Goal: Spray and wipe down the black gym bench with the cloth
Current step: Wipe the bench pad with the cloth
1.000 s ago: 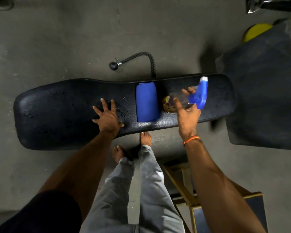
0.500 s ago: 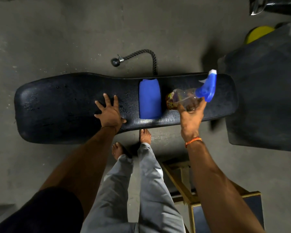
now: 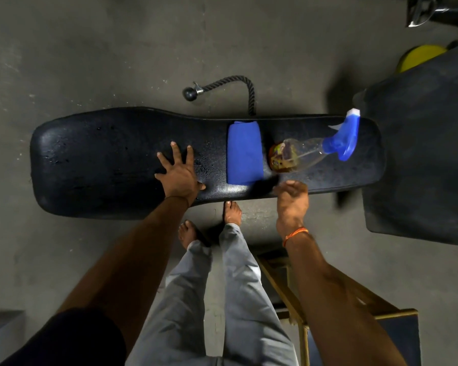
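The long black gym bench [image 3: 103, 165] lies across the view on the concrete floor, its surface speckled with droplets. A folded blue cloth [image 3: 245, 154] rests on it right of the middle. Just right of the cloth, a clear spray bottle [image 3: 301, 151] with a blue trigger head lies on its side on the bench. My left hand [image 3: 180, 173] presses flat on the bench left of the cloth, fingers spread. My right hand [image 3: 292, 199] hovers at the bench's near edge below the bottle, apart from it, holding nothing, fingers loosely curled and blurred.
A black rope handle [image 3: 222, 87] lies on the floor behind the bench. A large dark pad [image 3: 420, 154] sits right of the bench with a yellow object [image 3: 420, 58] behind it. A wooden-framed stand [image 3: 381, 313] is at my right. My bare feet stand by the bench's near edge.
My right hand laid the spray bottle down on the bench, let go of it and drew back toward the near edge. My left hand stayed flat on the bench.
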